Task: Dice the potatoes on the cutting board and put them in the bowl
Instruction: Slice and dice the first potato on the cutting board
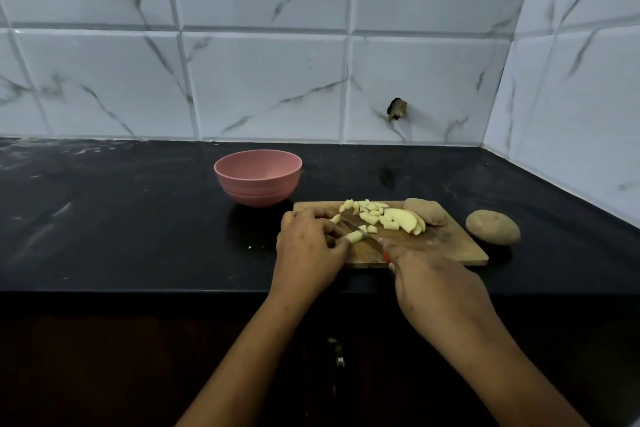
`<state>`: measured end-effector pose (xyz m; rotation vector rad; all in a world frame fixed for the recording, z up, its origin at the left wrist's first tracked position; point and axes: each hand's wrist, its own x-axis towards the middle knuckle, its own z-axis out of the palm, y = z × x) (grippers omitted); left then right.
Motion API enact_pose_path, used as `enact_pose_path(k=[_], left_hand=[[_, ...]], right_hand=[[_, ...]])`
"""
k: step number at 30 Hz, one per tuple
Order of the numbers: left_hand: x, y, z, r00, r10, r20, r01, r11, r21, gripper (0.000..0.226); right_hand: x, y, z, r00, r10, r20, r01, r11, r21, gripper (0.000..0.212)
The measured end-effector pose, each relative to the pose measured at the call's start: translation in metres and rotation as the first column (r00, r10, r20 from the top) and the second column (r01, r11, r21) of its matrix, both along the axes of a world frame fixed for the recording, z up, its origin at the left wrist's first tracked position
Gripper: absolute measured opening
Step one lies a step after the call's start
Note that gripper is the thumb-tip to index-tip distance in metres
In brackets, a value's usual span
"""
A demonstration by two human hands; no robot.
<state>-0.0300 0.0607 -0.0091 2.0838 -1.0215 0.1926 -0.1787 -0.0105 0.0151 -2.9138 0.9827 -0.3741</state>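
A wooden cutting board lies on the black counter. Several pale potato dice and slices are heaped on its far half, beside an unpeeled potato half. My left hand pinches a potato strip at the board's left end. My right hand grips a knife by its red handle; the blade lies across the strip. A whole potato sits on the counter right of the board. The pink bowl stands behind the board to the left; no potato shows inside it.
The black counter runs left and right, with white marble tiles behind and on the right wall. A small hole marks the back wall. The counter's front edge lies just under my wrists, with a dark cabinet handle below.
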Motion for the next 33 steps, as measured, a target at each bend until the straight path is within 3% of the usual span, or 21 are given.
enact_pose_path(k=[3, 7, 14, 22, 33], left_hand=[[0.0, 0.001, 0.0, 1.0, 0.022, -0.001, -0.022, 0.999, -0.039, 0.012], [0.003, 0.001, 0.0, 0.999, 0.031, -0.03, -0.034, 0.996, -0.084, 0.011], [0.002, 0.0, 0.0, 0.998, 0.031, -0.051, -0.036, 0.994, -0.1, 0.012], [0.003, 0.004, 0.001, 0.991, 0.078, -0.11, -0.091, 0.988, -0.125, 0.018], [0.002, 0.009, 0.003, 0.987, 0.011, -0.159, -0.032, 0.991, -0.13, 0.014]], right_hand=[[-0.003, 0.0, 0.002, 1.0, -0.015, 0.014, 0.015, 1.0, 0.01, 0.063], [-0.015, 0.007, 0.001, 0.992, 0.015, 0.123, -0.014, 1.0, -0.012, 0.053], [0.0, 0.007, -0.003, 1.0, -0.002, 0.031, 0.002, 1.0, -0.005, 0.056], [-0.011, 0.011, 0.005, 0.992, 0.029, 0.122, -0.031, 0.999, 0.013, 0.052], [0.012, 0.01, -0.009, 0.999, 0.007, 0.033, -0.006, 0.999, -0.041, 0.058]])
